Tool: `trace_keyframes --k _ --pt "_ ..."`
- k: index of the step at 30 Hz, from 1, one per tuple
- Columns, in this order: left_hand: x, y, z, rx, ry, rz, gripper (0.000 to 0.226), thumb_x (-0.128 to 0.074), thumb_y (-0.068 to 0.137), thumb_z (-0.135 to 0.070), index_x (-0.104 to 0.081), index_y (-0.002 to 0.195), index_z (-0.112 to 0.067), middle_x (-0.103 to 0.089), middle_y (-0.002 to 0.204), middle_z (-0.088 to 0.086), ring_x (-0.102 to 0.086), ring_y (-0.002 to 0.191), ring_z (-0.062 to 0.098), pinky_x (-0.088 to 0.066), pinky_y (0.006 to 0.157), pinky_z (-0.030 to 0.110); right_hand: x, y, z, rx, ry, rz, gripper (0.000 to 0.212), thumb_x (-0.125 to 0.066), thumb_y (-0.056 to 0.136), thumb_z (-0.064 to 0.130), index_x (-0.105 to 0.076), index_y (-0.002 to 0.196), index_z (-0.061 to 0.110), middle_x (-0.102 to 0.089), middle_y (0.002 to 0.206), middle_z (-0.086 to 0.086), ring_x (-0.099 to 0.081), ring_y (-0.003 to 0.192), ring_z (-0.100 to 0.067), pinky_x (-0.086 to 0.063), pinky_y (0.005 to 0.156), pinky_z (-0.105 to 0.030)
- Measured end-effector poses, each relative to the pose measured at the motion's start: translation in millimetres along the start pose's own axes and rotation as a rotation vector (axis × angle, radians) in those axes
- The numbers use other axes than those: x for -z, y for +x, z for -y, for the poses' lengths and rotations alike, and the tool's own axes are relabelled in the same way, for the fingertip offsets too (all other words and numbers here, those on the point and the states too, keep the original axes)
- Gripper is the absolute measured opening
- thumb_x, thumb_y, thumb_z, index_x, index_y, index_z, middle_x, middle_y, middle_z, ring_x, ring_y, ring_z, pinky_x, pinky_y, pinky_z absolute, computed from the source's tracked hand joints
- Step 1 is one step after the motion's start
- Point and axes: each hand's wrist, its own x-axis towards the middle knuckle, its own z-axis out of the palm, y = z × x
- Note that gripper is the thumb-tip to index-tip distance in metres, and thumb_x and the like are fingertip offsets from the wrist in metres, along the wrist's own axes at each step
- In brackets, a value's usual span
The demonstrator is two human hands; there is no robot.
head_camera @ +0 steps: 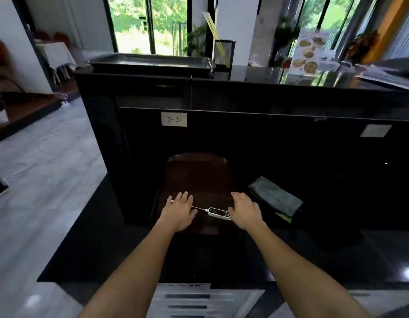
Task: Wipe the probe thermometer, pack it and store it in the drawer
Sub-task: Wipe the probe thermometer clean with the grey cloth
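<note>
Thermometer: the probe thermometer (218, 213), white body with a dark display, lies between the two hands over the dark worktop (336, 255); its thin metal probe runs left and disappears under the left hand.
Right hand: the right hand (246, 213) is at the white body's right end, fingers loosely bent; the contact is hidden, so I cannot tell whether its grip pinches the body.
Left hand: the left hand (180, 211) lies palm down over the probe, fingers spread and straight; whether it touches the probe I cannot tell.
Cloth: a folded grey-green cloth (275, 196) lies on the worktop just right of the right hand.
Chair: a dark brown chair (199, 173) stands beyond the hands.
Farther off: a wall socket (174, 119) on the black counter front and a metal tray (150, 60) on top.
</note>
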Motion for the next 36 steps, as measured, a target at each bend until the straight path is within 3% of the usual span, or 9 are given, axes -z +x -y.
trace_keyframes --k 6,9,15,27,29,31,33,35,36 --pt "-32.5 22.5 -6.8 0.025 -0.029 0.083 0.063 -0.023 0.099 -0.046 -0.012 0.151 -0.013 -0.005 0.160 0.009 -0.001 0.147 0.024 -0.005 0.117 0.047 -31.6 24.1 -11.2 0.137 -0.139 0.178 0.067 -0.049 0.093 0.044 -0.028 0.150 0.017 -0.030 0.155 0.001 -0.018 0.147 -0.019 -0.021 0.115 -0.046" --pt "-47.6 28.1 -0.9 0.041 -0.011 0.094 0.062 -0.020 0.099 -0.048 -0.009 0.152 -0.017 -0.004 0.161 0.007 0.000 0.147 0.023 -0.005 0.117 0.046 -38.6 35.3 -15.0 0.207 -0.170 0.231 0.070 -0.052 0.089 0.048 -0.032 0.149 0.018 -0.034 0.153 0.000 -0.023 0.145 -0.018 -0.018 0.115 -0.047" --pt "-63.6 36.7 3.9 0.024 -0.049 0.092 0.061 -0.018 0.099 -0.049 -0.010 0.152 -0.021 -0.005 0.161 0.004 0.001 0.147 0.020 -0.002 0.117 0.045 -46.6 49.9 -15.7 0.355 -0.242 0.120 0.058 -0.057 0.083 0.053 -0.052 0.132 0.025 -0.055 0.128 0.000 -0.048 0.122 -0.021 -0.033 0.101 -0.040" --pt "-61.9 35.4 6.4 0.024 -0.074 0.119 0.059 -0.017 0.100 -0.047 -0.011 0.152 -0.018 -0.005 0.161 0.005 0.002 0.147 0.020 -0.003 0.117 0.046 -41.9 60.1 -5.7 0.313 -0.116 0.262 0.041 -0.061 0.086 0.042 -0.061 0.121 0.022 -0.059 0.116 0.000 -0.058 0.110 -0.023 -0.045 0.088 -0.035" --pt "-58.0 33.6 6.5 -0.008 -0.103 0.041 0.056 -0.023 0.101 -0.042 -0.016 0.151 -0.017 -0.012 0.160 0.005 -0.005 0.147 0.019 -0.004 0.117 0.043 -38.4 61.6 -4.9 0.288 -0.072 0.259 0.039 -0.062 0.085 0.041 -0.062 0.119 0.022 -0.059 0.114 0.001 -0.059 0.107 -0.022 -0.046 0.085 -0.034" --pt "-53.0 31.0 6.7 -0.046 -0.263 -0.215 0.046 -0.037 0.100 -0.030 -0.039 0.143 -0.017 -0.039 0.150 0.003 -0.031 0.141 0.016 -0.019 0.116 0.038 -29.8 66.0 -2.1 0.273 -0.026 0.237 0.036 -0.063 0.085 0.040 -0.064 0.116 0.023 -0.059 0.112 0.002 -0.060 0.105 -0.022 -0.047 0.081 -0.032" --pt "-44.1 29.1 4.0 0.002 -0.540 -0.498 0.029 -0.049 0.095 -0.020 -0.062 0.121 -0.020 -0.068 0.119 0.001 -0.061 0.111 0.014 -0.046 0.098 0.033 -15.7 73.8 3.5 0.266 0.021 0.186 0.035 -0.064 0.084 0.039 -0.065 0.114 0.022 -0.059 0.109 0.001 -0.060 0.103 -0.021 -0.049 0.078 -0.032" --pt "-31.2 32.5 1.7 0.146 -0.877 -0.588 0.016 -0.053 0.093 -0.019 -0.067 0.102 -0.021 -0.073 0.095 0.001 -0.068 0.088 0.014 -0.053 0.079 0.031 0.0 81.6 13.9 0.287 0.059 0.132 0.035 -0.065 0.083 0.037 -0.065 0.114 0.020 -0.059 0.107 -0.002 -0.060 0.101 -0.022 -0.049 0.076 -0.032" --pt "-24.8 36.5 -1.7 0.225 -1.076 -0.534 0.013 -0.053 0.094 -0.022 -0.065 0.099 -0.022 -0.072 0.095 0.002 -0.068 0.087 0.014 -0.053 0.077 0.030 7.2 84.1 19.0 0.299 0.076 0.106 0.035 -0.066 0.083 0.036 -0.066 0.114 0.019 -0.059 0.106 -0.003 -0.060 0.101 -0.023 -0.049 0.076 -0.032"
